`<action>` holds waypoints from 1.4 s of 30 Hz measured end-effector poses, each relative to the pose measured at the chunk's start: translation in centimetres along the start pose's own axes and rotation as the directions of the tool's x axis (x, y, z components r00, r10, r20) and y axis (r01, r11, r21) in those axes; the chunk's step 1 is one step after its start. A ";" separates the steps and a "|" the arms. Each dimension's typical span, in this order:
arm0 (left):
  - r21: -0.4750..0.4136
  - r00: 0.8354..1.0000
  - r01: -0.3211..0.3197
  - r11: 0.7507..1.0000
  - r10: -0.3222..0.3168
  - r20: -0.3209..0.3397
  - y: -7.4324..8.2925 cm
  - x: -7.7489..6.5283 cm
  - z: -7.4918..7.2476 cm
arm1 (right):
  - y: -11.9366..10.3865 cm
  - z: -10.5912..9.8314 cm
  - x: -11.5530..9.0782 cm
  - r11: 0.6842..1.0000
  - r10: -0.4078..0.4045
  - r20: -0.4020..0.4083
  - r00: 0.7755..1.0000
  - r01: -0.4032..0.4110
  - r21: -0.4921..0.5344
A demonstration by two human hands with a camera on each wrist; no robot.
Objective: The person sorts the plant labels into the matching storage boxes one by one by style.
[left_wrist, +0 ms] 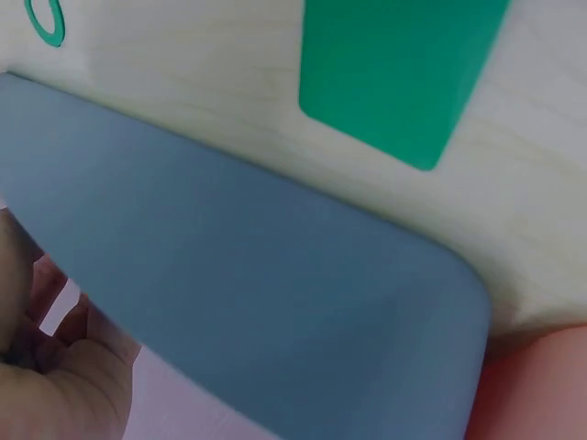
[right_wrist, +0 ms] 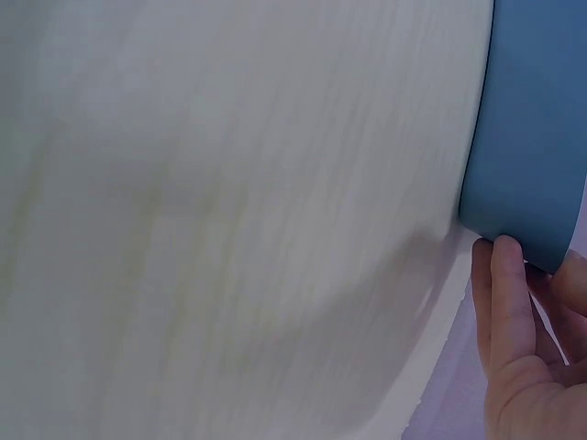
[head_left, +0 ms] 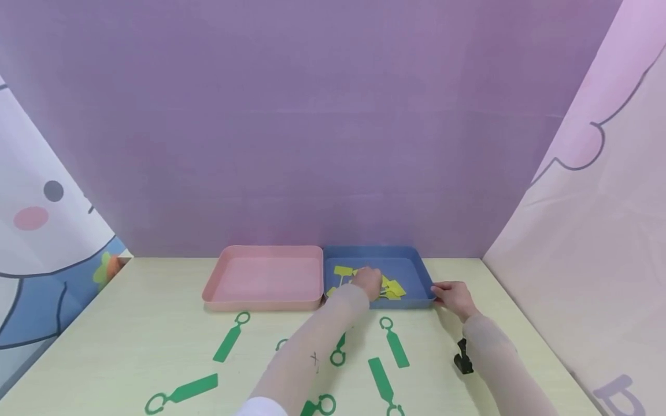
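So from where I'm standing, far left there's a cartoon-print curtain [head_left: 31, 173] beside a pale wood desk [head_left: 156, 323]. Two green tags [head_left: 226, 345] with ring ends lie on that side, one slanting up toward the pink tray [head_left: 276, 276], the other lower down and more sideways. Pink tray's sitting right up against the blue tray [head_left: 403, 304], and there's a purple backdrop [head_left: 322, 133] behind both. The left arm, in a pale sleeve [head_left: 304, 352], reaches across the desk and partly covers a few more green tags. The left hand [head_left: 368, 282] is down inside the blue tray, right at the yellow tags [head_left: 395, 288] spread toward the front of it. The fingers there look bent, but honestly I can't tell how far open they are or if they've got hold of one. Further right, two more green tags lie in front of the blue tray. Then the right hand [head_left: 455, 297] has that tray's front right corner pinched, thumb up by the rim, fingers against the outside, opened just the wall's width. Little black object [head_left: 463, 358] on the desk beside the right sleeve, can't make out what it is.
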State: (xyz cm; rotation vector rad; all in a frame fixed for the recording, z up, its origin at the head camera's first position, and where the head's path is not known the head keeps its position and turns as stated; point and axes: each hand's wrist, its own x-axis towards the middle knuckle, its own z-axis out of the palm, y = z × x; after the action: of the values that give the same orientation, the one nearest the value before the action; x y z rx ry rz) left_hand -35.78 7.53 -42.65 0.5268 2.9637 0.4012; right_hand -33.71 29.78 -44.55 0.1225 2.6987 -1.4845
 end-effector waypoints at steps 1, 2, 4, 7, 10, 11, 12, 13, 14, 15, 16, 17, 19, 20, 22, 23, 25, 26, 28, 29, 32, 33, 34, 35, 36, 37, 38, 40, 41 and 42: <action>0.001 1.000 -0.007 1.000 0.007 0.003 -0.1 0.2 0.1 | 0.0 0.1 0.0 1.000 0.000 0.001 1.000 0.000 0.000; 0.000 1.000 -0.009 1.000 0.009 -0.001 -0.1 0.2 0.2 | -0.1 0.1 0.0 1.000 0.001 0.002 1.000 -0.001 0.001; 0.001 1.000 -0.010 1.000 0.010 -0.005 -0.1 0.2 0.2 | -0.1 0.1 0.0 1.000 0.003 0.001 1.000 -0.003 0.004; 0.022 1.000 -0.013 1.000 0.013 -0.011 0.1 0.3 0.3 | 0.0 0.1 0.0 1.000 0.000 0.001 1.000 0.000 0.006; 0.025 1.000 -0.018 1.000 0.019 -0.023 0.2 0.4 0.4 | 0.0 0.0 0.0 1.000 -0.003 0.004 1.000 0.003 0.005; 0.019 0.999 -0.020 1.000 0.021 -0.028 0.3 0.5 0.4 | 0.0 0.0 0.0 1.000 -0.004 0.005 1.000 0.004 0.005; 0.010 0.999 -0.022 1.000 0.023 -0.035 0.3 0.5 0.5 | 0.0 -0.1 0.0 1.000 -0.003 0.006 1.000 0.003 0.001; -0.002 0.999 -0.023 1.000 0.023 -0.038 0.3 0.6 0.6 | 0.0 -0.1 0.0 1.000 -0.001 0.006 1.000 0.001 0.001; -0.011 0.999 -0.026 1.000 0.026 -0.041 0.3 0.6 0.7 | 0.0 -0.1 0.0 1.000 0.000 0.006 1.000 0.000 -0.002; -0.021 0.999 -0.028 0.999 0.027 -0.043 0.2 0.6 0.7 | 0.0 -0.1 0.0 1.000 0.003 0.007 1.000 -0.003 -0.002; -0.030 0.999 -0.028 0.999 0.027 -0.043 0.2 0.6 0.8 | 0.0 0.0 0.0 1.000 0.005 0.007 1.000 -0.005 -0.003; -0.035 0.999 -0.029 0.999 0.027 -0.045 0.1 0.7 0.9 | 0.0 0.0 0.0 1.000 0.009 0.004 1.000 -0.009 -0.002; -0.034 0.999 -0.031 0.999 0.029 -0.046 0.0 0.7 1.0 | 0.0 0.0 -0.1 1.000 0.015 0.004 1.000 -0.015 -0.003; -0.032 0.998 -0.032 0.999 0.030 -0.047 0.0 0.7 1.0 | 0.0 0.0 -0.1 1.000 0.014 0.005 1.000 -0.014 -0.005; -0.023 0.998 -0.036 0.999 0.035 -0.051 -0.1 0.7 1.0 | 0.0 0.0 -0.1 1.000 0.013 0.004 1.000 -0.013 -0.008; -0.011 0.998 -0.040 0.999 0.039 -0.055 -0.1 0.7 0.9 | -0.1 0.0 -0.1 1.000 0.016 0.002 1.000 -0.016 -0.007; 0.010 0.997 -0.046 0.999 0.047 -0.057 -0.1 0.7 0.8 | -0.1 0.0 0.0 1.000 0.015 0.003 1.000 -0.015 -0.012; 0.016 0.997 -0.050 0.999 0.050 -0.058 -0.1 0.6 0.8 | -0.1 0.0 0.0 1.000 0.014 0.005 1.000 -0.013 -0.012; 0.031 0.997 -0.053 0.998 0.055 -0.053 -0.1 0.6 0.7 | -0.1 0.0 0.0 1.000 0.016 0.004 1.000 -0.016 -0.011; 0.035 0.997 -0.053 0.998 0.055 -0.050 -0.1 0.6 0.7 | -0.1 0.0 0.0 1.000 0.017 0.004 1.000 -0.017 -0.010; 0.025 0.998 -0.041 0.999 0.042 -0.044 -0.2 0.4 0.6 | 0.0 0.0 0.1 1.000 0.010 0.009 1.000 -0.010 -0.011; 0.026 0.998 -0.038 0.999 0.039 -0.045 -0.3 0.4 0.5 | 0.0 0.0 0.1 1.000 0.011 0.008 1.000 -0.011 -0.009; 0.025 0.998 -0.037 0.999 0.038 -0.049 -0.3 0.3 0.5 | 0.0 0.0 0.1 1.000 0.009 0.007 1.000 -0.009 -0.010; 0.019 0.998 -0.040 0.999 0.040 -0.049 -0.4 0.3 0.5 | 0.0 0.0 0.0 1.000 0.008 0.006 1.000 -0.008 -0.012; 0.008 0.998 -0.044 0.999 0.044 -0.048 -0.5 0.2 0.4 | 0.0 0.0 0.1 1.000 0.007 0.005 1.000 -0.006 -0.013; 0.009 0.997 -0.052 0.999 0.052 -0.052 -0.6 0.1 0.3 | 0.0 0.0 0.1 1.000 0.007 0.003 1.000 -0.007 -0.011; 0.011 0.997 -0.060 0.998 0.061 -0.052 -0.7 -0.1 0.3 | 0.0 0.1 0.1 1.000 0.006 0.003 1.000 -0.006 -0.007; 0.001 0.996 -0.084 0.997 0.084 -0.042 -0.8 -0.3 0.1 | 0.0 0.1 0.1 1.000 0.007 0.002 1.000 -0.007 -0.003; 0.001 0.994 -0.099 0.995 0.099 -0.040 -0.7 -0.5 0.1 | 0.0 0.0 0.0 1.000 0.012 -0.001 1.000 -0.012 0.000; -0.001 0.993 -0.113 0.994 0.113 -0.037 -0.6 -0.6 0.0 | 0.1 -0.1 0.0 1.000 0.017 -0.003 1.000 -0.017 0.004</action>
State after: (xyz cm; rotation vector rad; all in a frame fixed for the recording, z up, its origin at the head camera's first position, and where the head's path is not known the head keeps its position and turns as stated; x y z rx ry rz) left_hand -35.40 6.79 -42.80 0.6963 2.9764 0.4304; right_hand -33.66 29.94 -44.56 0.1478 2.6906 -1.4859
